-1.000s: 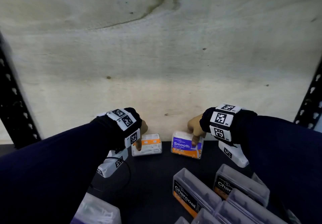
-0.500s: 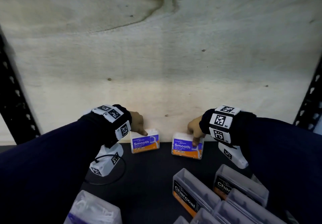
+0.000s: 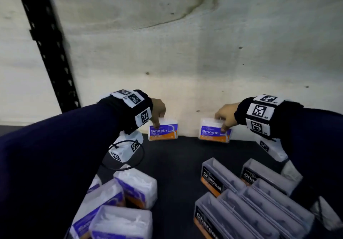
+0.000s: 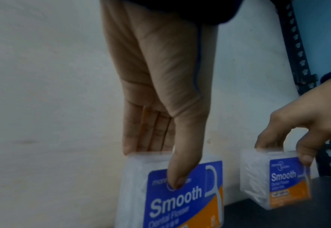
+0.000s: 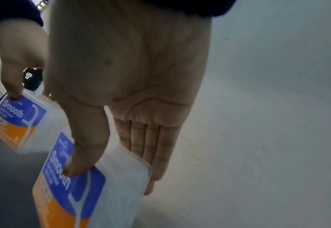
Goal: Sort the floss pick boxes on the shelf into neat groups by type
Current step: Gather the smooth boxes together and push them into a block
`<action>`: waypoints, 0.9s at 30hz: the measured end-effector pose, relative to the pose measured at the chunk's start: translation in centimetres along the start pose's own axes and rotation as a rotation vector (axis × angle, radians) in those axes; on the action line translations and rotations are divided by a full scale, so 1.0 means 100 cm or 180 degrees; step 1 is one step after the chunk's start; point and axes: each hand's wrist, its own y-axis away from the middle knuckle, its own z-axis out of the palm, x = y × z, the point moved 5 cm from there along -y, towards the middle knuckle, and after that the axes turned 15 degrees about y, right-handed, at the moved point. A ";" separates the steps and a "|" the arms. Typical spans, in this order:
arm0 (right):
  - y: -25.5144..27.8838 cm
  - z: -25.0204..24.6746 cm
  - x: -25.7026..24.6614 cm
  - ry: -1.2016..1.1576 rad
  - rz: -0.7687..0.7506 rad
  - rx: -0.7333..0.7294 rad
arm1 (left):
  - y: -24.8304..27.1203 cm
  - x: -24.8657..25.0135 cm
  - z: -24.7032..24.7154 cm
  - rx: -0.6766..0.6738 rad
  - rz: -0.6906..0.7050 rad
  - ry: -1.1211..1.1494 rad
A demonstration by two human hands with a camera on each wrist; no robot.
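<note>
Two "Smooth" floss pick boxes with blue and orange labels stand upright at the back of the dark shelf (image 3: 172, 164), a gap between them. My left hand (image 3: 159, 120) pinches the left box (image 3: 163, 130), thumb on the label and fingers behind its top. In the left wrist view the thumb (image 4: 177, 183) presses that box's label (image 4: 180, 205). My right hand (image 3: 221, 122) pinches the right box (image 3: 214, 132) the same way. The right wrist view shows its thumb (image 5: 74, 169) on the label (image 5: 78, 192) and the fingers behind.
Several clear "Charcoal" boxes (image 3: 213, 182) stand in rows at the front right. A loose pile of Smooth boxes (image 3: 135, 188) sits at the front left. The pale back wall (image 3: 167, 53) is right behind both held boxes. A black shelf upright (image 3: 48, 43) rises at the left.
The left box lay flat a second ago; my left hand has stood it upright, label forward. Both boxes have moved slightly back toward the wall.
</note>
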 end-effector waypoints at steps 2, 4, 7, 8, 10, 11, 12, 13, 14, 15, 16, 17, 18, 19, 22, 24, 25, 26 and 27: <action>0.010 -0.016 -0.005 -0.0059 -0.0016 0.0188 | 0.020 -0.009 -0.004 0.0074 -0.0074 0.0007; 0.019 -0.031 -0.012 -0.0094 -0.0045 0.0347 | 0.040 -0.017 -0.009 0.0171 -0.0157 -0.0017; 0.032 -0.052 -0.028 -0.0096 -0.0106 0.0581 | 0.070 -0.028 -0.013 0.0261 -0.0297 -0.0031; 0.036 -0.058 -0.034 -0.0092 -0.0133 0.0647 | 0.079 -0.031 -0.014 0.0272 -0.0360 -0.0045; 0.046 -0.070 -0.046 -0.0108 -0.0197 0.0748 | 0.100 -0.041 -0.014 0.0276 -0.0507 -0.0084; 0.050 -0.075 -0.052 -0.0135 -0.0220 0.0783 | 0.110 -0.045 -0.013 0.0280 -0.0572 -0.0120; 0.054 -0.080 -0.058 -0.0161 -0.0241 0.0818 | 0.119 -0.051 -0.012 0.0291 -0.0644 -0.0143; 0.058 -0.085 -0.064 -0.0173 -0.0276 0.0852 | 0.128 -0.057 -0.010 0.0301 -0.0723 -0.0163; 0.061 -0.088 -0.069 -0.0182 -0.0310 0.0878 | 0.134 -0.062 -0.009 0.0304 -0.0788 -0.0175; 0.064 -0.092 -0.075 -0.0187 -0.0355 0.0898 | 0.141 -0.068 -0.006 0.0290 -0.0869 -0.0203; 0.066 -0.095 -0.082 -0.0187 -0.0393 0.0901 | 0.146 -0.073 -0.004 0.0283 -0.0929 -0.0186; 0.067 -0.098 -0.089 -0.0177 -0.0431 0.0901 | 0.151 -0.078 0.000 0.0239 -0.1016 -0.0219; 0.068 -0.102 -0.096 -0.0168 -0.0467 0.0899 | 0.155 -0.082 0.003 0.0215 -0.1060 -0.0216; 0.067 -0.104 -0.103 -0.0175 -0.0500 0.0879 | 0.157 -0.087 0.007 0.0166 -0.1104 -0.0206; 0.059 -0.109 -0.121 -0.0222 -0.0597 0.0749 | 0.160 -0.095 0.020 -0.0012 -0.1179 -0.0170; 0.050 -0.109 -0.131 -0.0210 -0.0653 0.0665 | 0.158 -0.097 0.028 -0.0057 -0.1171 -0.0104; 0.046 -0.109 -0.135 -0.0191 -0.0675 0.0630 | 0.156 -0.099 0.031 -0.0078 -0.1154 -0.0061; 0.042 -0.109 -0.139 -0.0177 -0.0694 0.0602 | 0.154 -0.100 0.034 -0.0070 -0.1124 -0.0006; 0.037 -0.108 -0.143 -0.0182 -0.0712 0.0576 | 0.151 -0.102 0.037 -0.0065 -0.1080 0.0015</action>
